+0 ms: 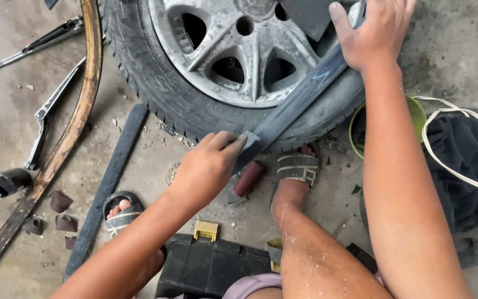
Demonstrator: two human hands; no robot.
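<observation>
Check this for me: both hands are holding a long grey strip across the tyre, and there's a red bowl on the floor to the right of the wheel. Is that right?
Not quite: the bowl is green, not red, as the head view shows. The rest holds: the left hand and right hand hold the long grey strip across the tyre.

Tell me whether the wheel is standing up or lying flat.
Lying flat. The wheel rests on the concrete floor with its rim face turned up toward the camera, tyre sidewall showing all round.
</observation>
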